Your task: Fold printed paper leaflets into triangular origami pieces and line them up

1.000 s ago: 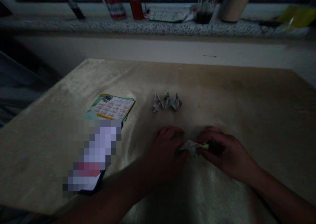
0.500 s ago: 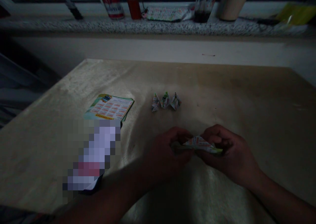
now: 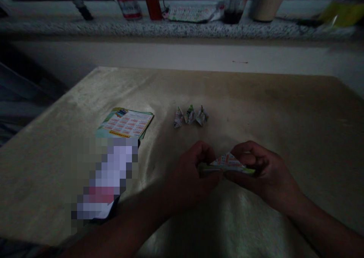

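Between my two hands is a folded piece of printed paper [image 3: 228, 161], with a triangular peak on top and a green-edged strip along its base. My left hand [image 3: 196, 174] pinches its left end, thumb in front and fingers curled behind. At the right end, my right hand [image 3: 260, 174] grips it the same way, thumb tip near the middle of the strip. Beyond the hands, three small folded paper pieces [image 3: 190, 115] stand in a row on the table [image 3: 264, 110]. They carry similar print and green patches.
To the left lies a stack of printed leaflets [image 3: 127, 122], with a blurred-out, phone-like object [image 3: 110, 178] in front of it. The stone window sill [image 3: 159, 28] behind the table holds a red can [image 3: 127, 2], a red-orange bottle [image 3: 154, 5], a glass with dark liquid [image 3: 233, 15] and a beige cylinder [image 3: 267, 3].
The fingers of my left hand have shifted slightly back off the peak, so more of the folded paper shows. Both hands stay in nearly the same place.
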Action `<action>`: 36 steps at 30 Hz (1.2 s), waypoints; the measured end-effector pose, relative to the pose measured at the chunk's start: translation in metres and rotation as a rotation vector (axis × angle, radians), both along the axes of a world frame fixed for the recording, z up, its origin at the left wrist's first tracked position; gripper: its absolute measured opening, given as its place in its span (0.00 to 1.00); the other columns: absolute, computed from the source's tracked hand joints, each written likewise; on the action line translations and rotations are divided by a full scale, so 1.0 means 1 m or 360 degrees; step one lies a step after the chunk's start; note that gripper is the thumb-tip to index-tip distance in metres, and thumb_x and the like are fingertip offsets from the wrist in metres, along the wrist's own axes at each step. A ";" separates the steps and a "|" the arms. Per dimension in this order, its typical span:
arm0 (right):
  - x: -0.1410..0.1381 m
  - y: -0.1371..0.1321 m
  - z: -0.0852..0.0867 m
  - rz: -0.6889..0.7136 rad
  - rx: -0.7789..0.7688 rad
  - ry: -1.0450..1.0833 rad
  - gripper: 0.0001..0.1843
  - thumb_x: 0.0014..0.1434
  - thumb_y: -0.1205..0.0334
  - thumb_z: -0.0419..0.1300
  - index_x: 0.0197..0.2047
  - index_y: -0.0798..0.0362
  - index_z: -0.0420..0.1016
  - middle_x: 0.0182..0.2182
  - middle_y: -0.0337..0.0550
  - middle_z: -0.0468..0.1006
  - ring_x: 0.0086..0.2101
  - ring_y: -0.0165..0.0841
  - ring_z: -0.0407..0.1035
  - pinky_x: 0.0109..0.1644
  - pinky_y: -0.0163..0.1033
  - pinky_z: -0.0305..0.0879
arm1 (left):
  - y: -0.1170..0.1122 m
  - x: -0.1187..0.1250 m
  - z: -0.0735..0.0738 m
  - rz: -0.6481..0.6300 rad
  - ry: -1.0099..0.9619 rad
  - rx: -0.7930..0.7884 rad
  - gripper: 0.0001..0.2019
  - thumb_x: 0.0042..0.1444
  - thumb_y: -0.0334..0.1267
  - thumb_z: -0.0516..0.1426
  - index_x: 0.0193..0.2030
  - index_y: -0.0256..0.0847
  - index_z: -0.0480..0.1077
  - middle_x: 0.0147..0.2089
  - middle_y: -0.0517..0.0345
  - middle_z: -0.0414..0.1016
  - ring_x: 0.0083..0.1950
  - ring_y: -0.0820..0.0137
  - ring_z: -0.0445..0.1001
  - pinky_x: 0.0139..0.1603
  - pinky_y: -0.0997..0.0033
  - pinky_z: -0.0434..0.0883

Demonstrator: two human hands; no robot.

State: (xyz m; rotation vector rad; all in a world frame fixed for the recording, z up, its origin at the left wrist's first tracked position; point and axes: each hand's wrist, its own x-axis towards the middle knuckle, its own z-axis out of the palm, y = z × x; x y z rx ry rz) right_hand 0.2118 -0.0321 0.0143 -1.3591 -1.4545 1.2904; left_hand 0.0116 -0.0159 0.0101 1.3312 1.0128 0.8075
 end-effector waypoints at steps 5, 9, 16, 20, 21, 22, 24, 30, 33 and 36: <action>0.002 0.001 -0.002 0.0009 -0.0020 0.0053 0.17 0.51 0.64 0.73 0.43 0.47 0.74 0.29 0.37 0.85 0.27 0.32 0.78 0.27 0.33 0.71 | 0.002 0.001 -0.002 -0.0029 -0.0058 -0.0059 0.14 0.51 0.31 0.66 0.36 0.41 0.64 0.32 0.66 0.68 0.31 0.76 0.64 0.30 0.78 0.62; 0.007 0.001 -0.001 0.0068 -0.0134 0.0164 0.24 0.56 0.61 0.71 0.56 0.45 0.74 0.31 0.37 0.87 0.32 0.34 0.82 0.34 0.35 0.77 | 0.008 -0.005 0.002 0.0084 -0.0095 -0.0208 0.17 0.46 0.31 0.69 0.36 0.41 0.65 0.30 0.66 0.72 0.30 0.75 0.71 0.30 0.77 0.66; 0.014 0.003 0.003 0.0067 -0.0136 0.0161 0.21 0.58 0.57 0.70 0.55 0.47 0.80 0.30 0.39 0.87 0.32 0.36 0.83 0.35 0.38 0.80 | 0.014 -0.012 0.011 0.0159 -0.0009 -0.0339 0.22 0.40 0.34 0.75 0.44 0.41 0.77 0.31 0.58 0.85 0.34 0.63 0.84 0.33 0.71 0.76; 0.014 0.004 0.004 -0.0011 -0.0148 0.0148 0.17 0.56 0.59 0.72 0.50 0.47 0.83 0.32 0.41 0.88 0.32 0.38 0.84 0.35 0.37 0.82 | 0.014 -0.010 0.014 0.0189 -0.0014 -0.0345 0.24 0.40 0.33 0.75 0.47 0.42 0.80 0.32 0.58 0.86 0.34 0.62 0.85 0.32 0.71 0.78; 0.014 0.004 0.005 -0.0023 -0.0154 0.0156 0.15 0.55 0.60 0.73 0.47 0.47 0.85 0.33 0.42 0.89 0.32 0.38 0.84 0.36 0.37 0.82 | 0.015 -0.010 0.015 0.0201 -0.0010 -0.0335 0.23 0.40 0.33 0.75 0.46 0.42 0.81 0.32 0.58 0.86 0.35 0.62 0.85 0.32 0.71 0.78; 0.014 0.004 0.006 -0.0025 -0.0160 0.0166 0.13 0.54 0.60 0.73 0.45 0.47 0.85 0.33 0.42 0.89 0.33 0.38 0.84 0.36 0.36 0.82 | 0.015 -0.010 0.015 0.0208 -0.0006 -0.0334 0.23 0.39 0.33 0.75 0.45 0.42 0.81 0.32 0.58 0.86 0.34 0.62 0.85 0.32 0.71 0.78; 0.014 0.006 0.008 -0.0014 -0.0167 0.0186 0.10 0.54 0.60 0.73 0.41 0.47 0.86 0.33 0.42 0.89 0.33 0.37 0.84 0.36 0.34 0.82 | 0.017 -0.011 0.015 0.0220 -0.0003 -0.0357 0.22 0.40 0.32 0.74 0.45 0.42 0.82 0.32 0.58 0.86 0.34 0.62 0.86 0.32 0.71 0.79; 0.022 0.010 0.007 -0.0136 -0.0090 0.0201 0.07 0.50 0.63 0.76 0.35 0.45 0.87 0.26 0.37 0.86 0.26 0.30 0.80 0.27 0.26 0.74 | 0.019 -0.016 0.015 0.0333 0.0117 -0.0164 0.09 0.43 0.31 0.72 0.34 0.44 0.83 0.31 0.61 0.86 0.35 0.63 0.86 0.37 0.69 0.81; 0.027 0.010 0.004 -0.0179 -0.0008 0.0109 0.07 0.50 0.62 0.76 0.34 0.44 0.87 0.27 0.37 0.87 0.24 0.29 0.79 0.25 0.27 0.73 | 0.014 -0.016 0.015 0.0323 0.0099 0.0026 0.07 0.45 0.30 0.71 0.32 0.45 0.83 0.32 0.62 0.86 0.35 0.64 0.86 0.39 0.68 0.82; 0.030 0.010 0.004 -0.0167 0.0104 0.0025 0.05 0.53 0.60 0.74 0.35 0.43 0.87 0.28 0.38 0.87 0.25 0.31 0.79 0.26 0.30 0.74 | 0.010 -0.016 0.014 0.0293 0.0054 0.0116 0.10 0.47 0.30 0.71 0.37 0.46 0.83 0.35 0.62 0.87 0.37 0.65 0.86 0.42 0.68 0.82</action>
